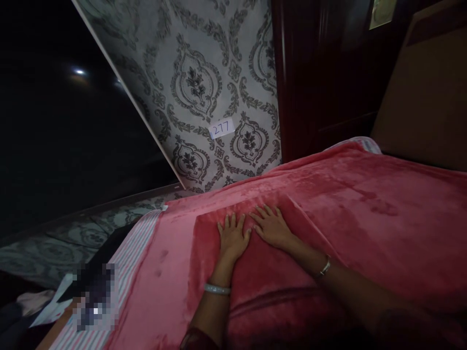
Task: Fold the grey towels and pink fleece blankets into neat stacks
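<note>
A folded piece of dark pink plush cloth (262, 272), squarish and fairly flat, lies under both of my hands. It looks like a blanket, though its near end runs into shadow. My left hand (232, 239), with a pale bangle at the wrist, rests palm down on its upper left part, fingers spread. Just to the right, my right hand (272, 227) lies flat near the far edge, fingers also apart, with a thin bracelet at the wrist. Neither hand grips anything. Beneath the folded piece spreads a larger pink plush cover (397, 233).
A striped border (136, 243) runs along the cover's left side. Beyond stand a large black screen (83, 131), a patterned wall (219, 58) bearing a paper label (222, 128), a dark red door (328, 82) and a brown panel (426, 92). Pixelation hides something at lower left.
</note>
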`<state>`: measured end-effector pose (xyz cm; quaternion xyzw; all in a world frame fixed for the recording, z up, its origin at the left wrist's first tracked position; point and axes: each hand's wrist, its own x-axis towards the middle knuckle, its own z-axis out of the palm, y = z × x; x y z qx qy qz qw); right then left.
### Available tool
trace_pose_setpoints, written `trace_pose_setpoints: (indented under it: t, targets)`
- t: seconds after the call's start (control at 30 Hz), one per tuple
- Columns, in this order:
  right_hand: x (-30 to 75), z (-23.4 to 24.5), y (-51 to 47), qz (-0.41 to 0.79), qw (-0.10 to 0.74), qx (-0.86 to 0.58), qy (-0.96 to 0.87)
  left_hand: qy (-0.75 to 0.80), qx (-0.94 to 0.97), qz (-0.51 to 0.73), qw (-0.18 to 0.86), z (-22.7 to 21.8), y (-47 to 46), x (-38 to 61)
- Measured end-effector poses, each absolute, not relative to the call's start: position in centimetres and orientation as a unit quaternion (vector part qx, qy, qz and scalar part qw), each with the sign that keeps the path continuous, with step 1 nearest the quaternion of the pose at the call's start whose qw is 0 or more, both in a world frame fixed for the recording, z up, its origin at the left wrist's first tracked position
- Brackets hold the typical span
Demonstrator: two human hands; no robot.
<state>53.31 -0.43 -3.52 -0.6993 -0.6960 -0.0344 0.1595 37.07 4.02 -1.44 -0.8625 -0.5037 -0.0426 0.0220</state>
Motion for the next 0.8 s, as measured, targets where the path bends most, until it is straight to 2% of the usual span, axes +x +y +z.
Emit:
trace_pose_setpoints:
  t: [0.8]
  targets:
    - [53.7, -1.4, -0.6, -0.026, 0.153, -0.708, -0.689, -0.498, -0.863, -0.069, 0.051, -1.3, 3.8, 36.9]
